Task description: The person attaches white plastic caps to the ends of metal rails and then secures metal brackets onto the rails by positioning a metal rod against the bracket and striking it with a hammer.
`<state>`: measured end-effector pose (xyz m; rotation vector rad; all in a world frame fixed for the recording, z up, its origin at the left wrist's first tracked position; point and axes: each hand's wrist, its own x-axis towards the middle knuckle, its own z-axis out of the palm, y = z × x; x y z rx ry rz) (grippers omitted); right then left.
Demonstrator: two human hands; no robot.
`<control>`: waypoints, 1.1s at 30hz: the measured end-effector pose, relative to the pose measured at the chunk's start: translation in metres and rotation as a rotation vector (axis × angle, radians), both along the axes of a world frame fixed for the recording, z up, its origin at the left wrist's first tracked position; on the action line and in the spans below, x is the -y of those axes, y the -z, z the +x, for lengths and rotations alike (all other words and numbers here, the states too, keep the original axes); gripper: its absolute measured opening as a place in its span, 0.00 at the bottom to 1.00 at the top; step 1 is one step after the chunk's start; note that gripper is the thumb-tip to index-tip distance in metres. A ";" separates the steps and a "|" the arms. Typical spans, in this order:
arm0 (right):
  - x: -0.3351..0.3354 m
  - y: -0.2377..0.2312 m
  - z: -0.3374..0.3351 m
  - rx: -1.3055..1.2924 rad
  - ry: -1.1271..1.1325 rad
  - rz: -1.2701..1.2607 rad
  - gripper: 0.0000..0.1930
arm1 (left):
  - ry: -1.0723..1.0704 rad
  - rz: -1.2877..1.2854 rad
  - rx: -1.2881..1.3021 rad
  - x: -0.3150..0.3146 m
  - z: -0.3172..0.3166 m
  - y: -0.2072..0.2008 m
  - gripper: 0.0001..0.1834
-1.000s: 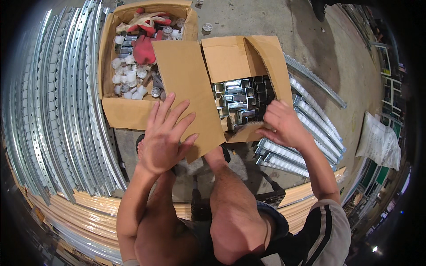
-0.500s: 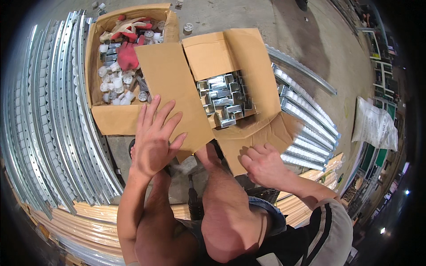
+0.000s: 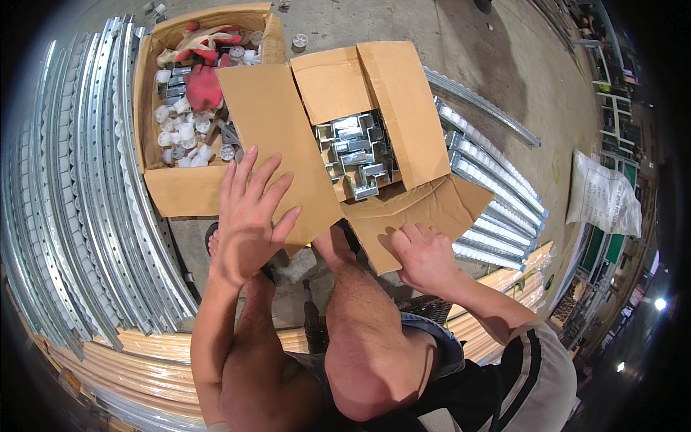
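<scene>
In front of me, the cardboard box [image 3: 407, 119] has its flaps spread and holds several shiny metal brackets [image 3: 353, 155]. My left hand [image 3: 248, 223] is open, fingers spread, above the box's left flap [image 3: 281, 137]. Whether it touches that flap I cannot tell. My right hand [image 3: 425, 255] is closed at the edge of the near flap [image 3: 417, 212], knuckles up. What its fingers hold, if anything, is hidden. A second cardboard box [image 3: 183, 193] at the far left contains white plastic rollers [image 3: 186, 132], metal pieces and red-and-cream work gloves [image 3: 204, 88].
Long metal roller tracks [image 3: 79, 180] lie along the left. More roller tracks [image 3: 497, 194] lie right of the bracket box. Wrapped tan tubes [image 3: 144, 367] lie on both sides of my legs. A white sack [image 3: 604, 194] stands at the far right; a loose roller [image 3: 299, 41] sits on the floor.
The right and near flaps, blurred by motion before, are sharp now, and the near flap lies spread more outward. Both hands have hardly moved. The whole view has shifted slightly.
</scene>
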<state>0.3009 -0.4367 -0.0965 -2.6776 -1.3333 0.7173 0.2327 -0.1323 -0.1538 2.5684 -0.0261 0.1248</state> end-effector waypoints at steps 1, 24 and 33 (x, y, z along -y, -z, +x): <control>0.001 0.000 0.000 -0.019 -0.005 -0.023 0.15 | 0.003 -0.005 -0.002 0.001 -0.001 0.001 0.25; -0.076 0.056 0.192 0.372 -0.413 -0.357 0.06 | -0.028 -0.027 -0.001 -0.003 0.002 -0.010 0.26; -0.070 0.032 0.204 0.414 -0.263 -0.173 0.09 | -0.054 0.002 -0.031 -0.004 -0.007 -0.009 0.28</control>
